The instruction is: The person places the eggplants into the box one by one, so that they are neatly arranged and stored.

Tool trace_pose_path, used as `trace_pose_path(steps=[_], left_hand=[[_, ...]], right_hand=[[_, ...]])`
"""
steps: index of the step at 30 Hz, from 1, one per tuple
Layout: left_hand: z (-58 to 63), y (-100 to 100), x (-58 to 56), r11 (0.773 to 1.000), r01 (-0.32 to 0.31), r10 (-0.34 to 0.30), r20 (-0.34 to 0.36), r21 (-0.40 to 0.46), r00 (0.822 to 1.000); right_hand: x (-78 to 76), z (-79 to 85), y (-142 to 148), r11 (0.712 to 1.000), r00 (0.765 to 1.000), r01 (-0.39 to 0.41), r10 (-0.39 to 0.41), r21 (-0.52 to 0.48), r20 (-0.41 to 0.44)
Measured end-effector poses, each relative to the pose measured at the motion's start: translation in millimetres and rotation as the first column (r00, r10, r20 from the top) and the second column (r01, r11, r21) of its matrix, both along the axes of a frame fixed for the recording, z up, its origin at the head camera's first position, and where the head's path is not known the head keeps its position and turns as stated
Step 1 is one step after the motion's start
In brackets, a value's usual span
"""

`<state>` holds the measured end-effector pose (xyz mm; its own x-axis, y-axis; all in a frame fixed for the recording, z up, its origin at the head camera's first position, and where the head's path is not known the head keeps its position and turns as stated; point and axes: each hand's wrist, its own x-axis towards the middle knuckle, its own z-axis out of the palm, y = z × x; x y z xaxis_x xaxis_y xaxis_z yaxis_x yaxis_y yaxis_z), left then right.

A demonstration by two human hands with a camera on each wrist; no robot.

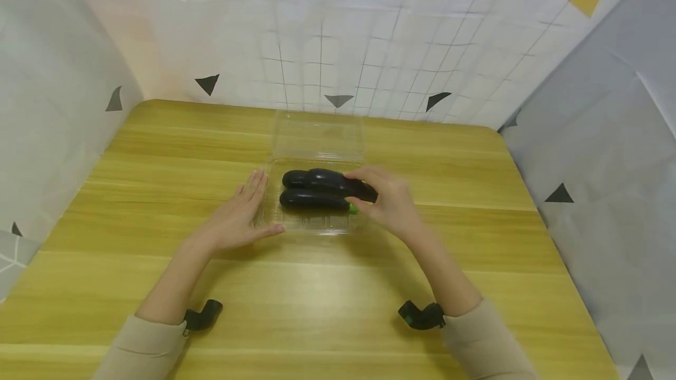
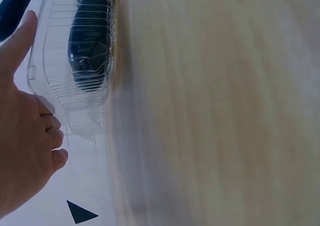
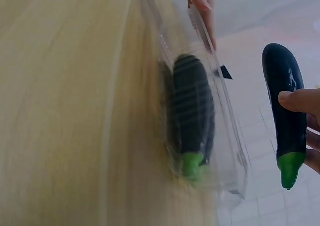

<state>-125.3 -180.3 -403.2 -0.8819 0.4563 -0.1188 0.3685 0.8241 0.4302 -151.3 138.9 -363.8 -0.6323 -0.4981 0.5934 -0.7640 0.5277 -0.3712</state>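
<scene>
A clear plastic clamshell box [image 1: 319, 231] lies open on the table, its lid [image 1: 318, 138] folded back toward the wall. One dark eggplant [image 1: 311, 199] with a green stem end lies along the front of the box; another eggplant [image 1: 292, 179] is behind it, partly hidden. My right hand [image 1: 388, 199] grips a third eggplant [image 3: 284, 111] between thumb and fingers, above the other two. In the right wrist view its green end points down. My left hand [image 1: 237, 216] is at the left side of the box, fingers extended, thumb at the front corner.
The wood-patterned table [image 1: 317, 309] has pale sheets behind and beside it, printed with triangles and grid lines. A black wrist device [image 1: 203, 315] sits at the left sleeve, and a similar black device [image 1: 421, 315] at the right sleeve.
</scene>
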Motion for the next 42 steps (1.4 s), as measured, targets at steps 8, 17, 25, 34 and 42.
trace_pose_path(steps=[8,17,25,34,42], left_hand=[[-1.7,0.2,-0.6,1.0,-0.002,0.002,-0.014,0.003,1.0],[-0.5,0.2,-0.1,1.0,0.0,0.0,-0.015,-0.007,1.0],[-1.8,-0.1,-0.3,1.0,0.0,0.0,-0.018,-0.011,1.0],[-2.0,0.3,-0.9,1.0,0.004,-0.004,-0.03,-0.004,1.0],[-0.8,0.3,-0.4,1.0,0.002,-0.003,-0.021,-0.004,1.0]], right_hand=[[4.6,-17.2,-23.8,0.995,0.994,-0.067,0.06,0.076,0.096],[3.6,-24.5,-32.4,0.981,0.974,-0.11,0.076,0.156,0.212],[-0.2,-29.2,-34.1,0.963,0.96,-0.128,0.06,0.237,0.273],[-3.2,-32.6,-39.0,0.941,0.942,-0.111,-0.004,0.321,0.336],[-6.3,-37.3,-40.3,0.953,0.914,-0.085,-0.041,0.29,0.403]])
